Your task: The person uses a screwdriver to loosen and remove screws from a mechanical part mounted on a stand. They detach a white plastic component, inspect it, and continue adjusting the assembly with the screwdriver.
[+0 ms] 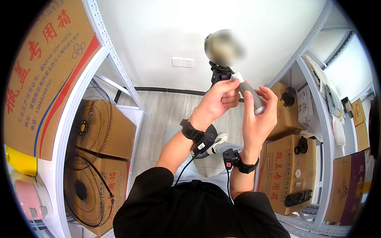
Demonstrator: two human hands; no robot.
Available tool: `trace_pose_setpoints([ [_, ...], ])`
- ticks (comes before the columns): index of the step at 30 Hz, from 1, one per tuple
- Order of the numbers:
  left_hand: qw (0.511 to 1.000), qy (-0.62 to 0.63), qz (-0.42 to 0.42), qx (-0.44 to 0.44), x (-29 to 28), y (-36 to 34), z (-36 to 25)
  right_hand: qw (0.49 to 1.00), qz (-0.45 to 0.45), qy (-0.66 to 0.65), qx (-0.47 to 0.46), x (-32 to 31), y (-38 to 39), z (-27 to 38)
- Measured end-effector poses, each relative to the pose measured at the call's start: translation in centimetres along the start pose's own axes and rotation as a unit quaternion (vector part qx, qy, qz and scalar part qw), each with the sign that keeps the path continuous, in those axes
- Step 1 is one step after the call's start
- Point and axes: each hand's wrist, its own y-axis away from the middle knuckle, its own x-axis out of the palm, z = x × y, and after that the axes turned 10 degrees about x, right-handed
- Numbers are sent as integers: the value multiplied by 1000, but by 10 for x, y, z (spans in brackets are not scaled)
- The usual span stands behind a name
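In front of my chest, both hands are on a slim grey-and-white cylindrical piece (250, 94), held at a slant. My left hand (220, 98) is closed, its thumb and fingers pinching near the white upper end. Around the grey lower part, my right hand (260, 113) has its thumb on one side and its fingers on the other. Just beyond my hands stands a black post with a clamp-like joint (220, 72). A round head (225, 48) tops it, too blurred to make out.
Black wire fan guards (89, 190) lean against cardboard boxes (119, 133) on the left shelf. On boxes at the right lie a black cup-shaped part (287, 96), black rings (301, 145) and a long black part (298, 198). A wall socket (182, 62) is ahead.
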Motion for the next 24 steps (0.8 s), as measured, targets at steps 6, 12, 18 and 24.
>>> trace_pose_setpoints([
  [6, 999, 38, 9, -7, -1, 1, 6, 993, 31, 26, 111, 0, -1, 5],
  [12, 999, -16, -45, -26, 7, -2, 6, 989, 19, 85, -116, -3, -4, -1],
  [18, 992, -73, -98, 13, 19, -6, 0, 989, 5, 59, -134, -1, -4, -4],
  [24, 1000, -6, -20, 13, 4, -6, 5, 980, 64, -52, 181, -5, 1, 14],
])
